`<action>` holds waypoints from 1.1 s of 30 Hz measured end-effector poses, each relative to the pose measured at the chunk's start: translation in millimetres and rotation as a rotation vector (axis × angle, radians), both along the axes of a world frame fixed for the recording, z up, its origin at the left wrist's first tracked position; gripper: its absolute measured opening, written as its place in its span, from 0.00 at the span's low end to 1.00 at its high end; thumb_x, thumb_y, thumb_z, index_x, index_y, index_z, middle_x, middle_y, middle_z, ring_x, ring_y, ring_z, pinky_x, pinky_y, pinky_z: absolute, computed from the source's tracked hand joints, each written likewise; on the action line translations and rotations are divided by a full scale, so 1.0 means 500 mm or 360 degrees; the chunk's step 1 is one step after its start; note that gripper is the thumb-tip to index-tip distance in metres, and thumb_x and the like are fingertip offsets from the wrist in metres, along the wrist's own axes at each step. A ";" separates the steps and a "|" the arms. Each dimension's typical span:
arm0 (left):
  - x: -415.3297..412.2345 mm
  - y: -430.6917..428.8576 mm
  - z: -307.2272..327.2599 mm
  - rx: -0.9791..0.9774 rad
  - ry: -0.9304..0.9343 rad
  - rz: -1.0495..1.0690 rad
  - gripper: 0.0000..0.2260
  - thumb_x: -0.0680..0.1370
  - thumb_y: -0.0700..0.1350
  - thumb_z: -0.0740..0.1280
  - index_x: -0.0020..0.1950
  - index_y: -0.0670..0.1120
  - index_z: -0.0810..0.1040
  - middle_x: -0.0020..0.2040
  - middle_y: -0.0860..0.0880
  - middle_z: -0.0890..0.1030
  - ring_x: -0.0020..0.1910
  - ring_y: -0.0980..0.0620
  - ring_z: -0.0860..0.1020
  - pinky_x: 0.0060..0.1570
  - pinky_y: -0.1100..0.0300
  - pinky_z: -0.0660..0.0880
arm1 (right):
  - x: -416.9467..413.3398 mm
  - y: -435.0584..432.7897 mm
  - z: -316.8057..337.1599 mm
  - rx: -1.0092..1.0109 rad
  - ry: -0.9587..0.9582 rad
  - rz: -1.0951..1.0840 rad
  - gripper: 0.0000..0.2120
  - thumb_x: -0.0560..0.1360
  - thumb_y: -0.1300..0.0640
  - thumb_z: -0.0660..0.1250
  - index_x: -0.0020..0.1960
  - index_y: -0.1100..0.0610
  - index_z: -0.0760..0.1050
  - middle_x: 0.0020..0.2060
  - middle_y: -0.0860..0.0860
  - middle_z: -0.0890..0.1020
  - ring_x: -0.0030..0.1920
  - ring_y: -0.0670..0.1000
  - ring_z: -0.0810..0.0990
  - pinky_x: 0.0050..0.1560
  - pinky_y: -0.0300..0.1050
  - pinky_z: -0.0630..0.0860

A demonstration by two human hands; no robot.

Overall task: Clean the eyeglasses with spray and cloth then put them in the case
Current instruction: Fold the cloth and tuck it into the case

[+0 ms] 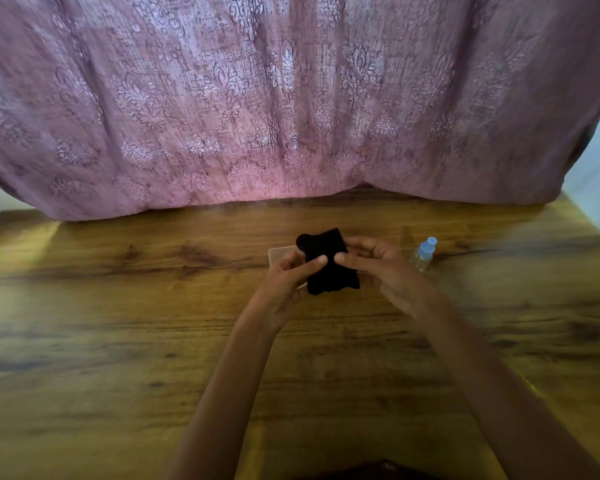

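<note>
Above the middle of the wooden table (118, 323), both hands hold a black cloth (328, 263). My left hand (284, 282) grips its left side with the thumb laid across the front. My right hand (385, 268) pinches the right side, thumb on the fabric. The eyeglasses are hidden; I cannot tell whether they are inside the cloth. A pale flat case (280, 255) lies on the table just behind my left hand, mostly covered. A small clear spray bottle (424, 253) with a light blue cap stands to the right of my right hand.
A pink patterned curtain (291, 98) hangs along the table's far edge. A dark object (378, 471) shows at the near edge of the table, at the bottom of the view. Bare wood stretches to the left and right of the hands.
</note>
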State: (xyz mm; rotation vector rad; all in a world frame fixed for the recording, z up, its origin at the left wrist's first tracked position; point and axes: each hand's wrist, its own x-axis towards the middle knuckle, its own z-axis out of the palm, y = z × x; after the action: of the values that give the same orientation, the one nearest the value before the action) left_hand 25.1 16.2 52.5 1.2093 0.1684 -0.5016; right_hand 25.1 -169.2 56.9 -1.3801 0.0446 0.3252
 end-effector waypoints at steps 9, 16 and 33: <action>0.002 0.024 0.005 -0.0087 -0.0109 -0.0109 0.13 0.74 0.33 0.68 0.57 0.44 0.80 0.54 0.46 0.84 0.54 0.48 0.82 0.49 0.57 0.81 | 0.006 -0.006 -0.012 0.0100 0.0095 -0.0086 0.20 0.63 0.63 0.75 0.55 0.58 0.80 0.49 0.52 0.84 0.52 0.52 0.83 0.46 0.43 0.81; 0.008 0.020 -0.010 -0.0090 -0.0149 0.0115 0.14 0.77 0.32 0.63 0.41 0.47 0.84 0.48 0.48 0.85 0.49 0.52 0.83 0.44 0.62 0.80 | -0.003 0.002 -0.008 0.0016 -0.0048 -0.0044 0.15 0.76 0.72 0.62 0.41 0.56 0.82 0.44 0.50 0.84 0.51 0.50 0.82 0.51 0.44 0.80; 0.003 0.024 -0.001 0.0195 -0.0043 -0.0015 0.17 0.76 0.53 0.68 0.59 0.44 0.81 0.52 0.46 0.85 0.51 0.49 0.83 0.45 0.60 0.78 | -0.001 0.004 -0.006 -0.0388 -0.0144 -0.0013 0.17 0.75 0.67 0.66 0.37 0.49 0.83 0.48 0.49 0.85 0.55 0.48 0.81 0.61 0.51 0.77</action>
State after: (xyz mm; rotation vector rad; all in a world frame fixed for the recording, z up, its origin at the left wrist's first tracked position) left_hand 26.7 28.3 52.0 1.3364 0.1724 -0.4884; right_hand 24.5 -167.2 53.7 -1.6347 0.0154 0.2556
